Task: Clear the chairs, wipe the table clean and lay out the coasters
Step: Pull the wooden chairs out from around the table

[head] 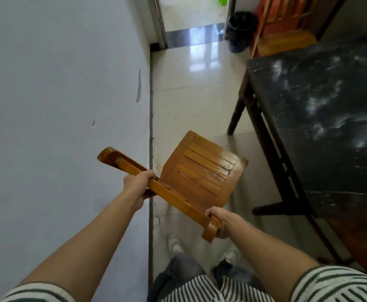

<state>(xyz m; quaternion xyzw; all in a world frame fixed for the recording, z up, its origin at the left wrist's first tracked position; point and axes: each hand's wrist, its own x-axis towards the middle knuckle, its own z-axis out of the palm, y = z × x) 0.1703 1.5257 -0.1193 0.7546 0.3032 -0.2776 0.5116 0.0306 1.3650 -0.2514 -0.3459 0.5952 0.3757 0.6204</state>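
Chair [202, 173] – L hand [137, 185] & R hand [220, 221] clamped on backrest top rail, near table [322, 118]

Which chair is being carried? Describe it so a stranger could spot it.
Start at the dark table; left of it runs a strip of tiled floor along the white wall. The carried chair is there, both hands on its top rail, unlike the other chair beyond the table.
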